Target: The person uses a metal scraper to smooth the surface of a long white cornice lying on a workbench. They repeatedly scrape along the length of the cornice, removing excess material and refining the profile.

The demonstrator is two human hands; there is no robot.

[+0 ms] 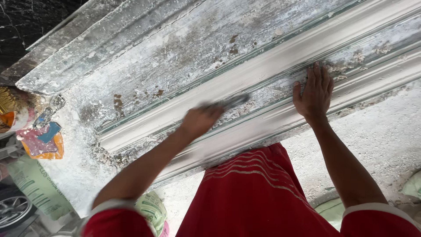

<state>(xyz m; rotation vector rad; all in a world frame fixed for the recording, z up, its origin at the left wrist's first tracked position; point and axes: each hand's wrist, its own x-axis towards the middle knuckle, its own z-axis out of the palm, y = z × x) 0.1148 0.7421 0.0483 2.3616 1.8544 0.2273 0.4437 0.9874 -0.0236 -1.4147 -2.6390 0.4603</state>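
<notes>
Scraper tool, blurry, sits in the left hand, fist closed around its handle, blade end on the white moulding along the plaster-caked bench. Right hand lies flat, fingers spread open, holding nothing, pressing the moulding.

Hands on moulding — plaster-crusted

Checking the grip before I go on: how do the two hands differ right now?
The left hand is curled shut around a blurred grey tool; the right hand holds nothing. The left hand is fisted over the white moulding; the right hand lies flat, fingers spread. Both rest on the same plaster-crusted mould.
</notes>
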